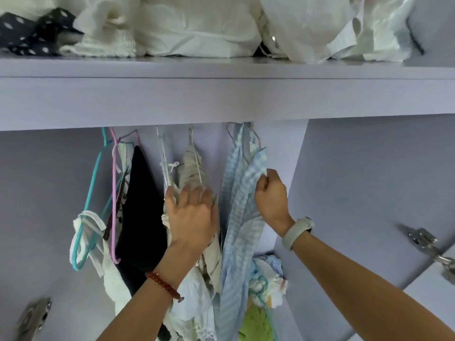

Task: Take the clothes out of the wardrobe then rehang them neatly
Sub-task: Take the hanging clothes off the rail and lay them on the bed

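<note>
At frame centre, the left hand [190,217] presses straight fingers on a hanging beige cloth garment [190,168]. The right hand [270,193] pinches the pale blue checked shirt [236,193] just beside it. Teal and pink wire hangers [98,168] hang left; white bundled fabrics [192,25] crowd the lilac shelf [221,94] above.

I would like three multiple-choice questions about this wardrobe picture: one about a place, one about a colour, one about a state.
1. Where does the white bundled bedding lie?
A. on the lilac shelf above the hanging clothes
B. on the floor
C. over the person's arm

2. What colour is the bare plastic hanger farthest left?
A. red
B. teal
C. black

3. What is the right hand doing?
A. hanging idle
B. pinching the blue-and-white checked garment
C. holding a door hinge

Answers: 1 A, the bedding rests on top of the shelf. 2 B, its loop is teal. 3 B, the fingers curl round the checked cloth's edge.
</note>
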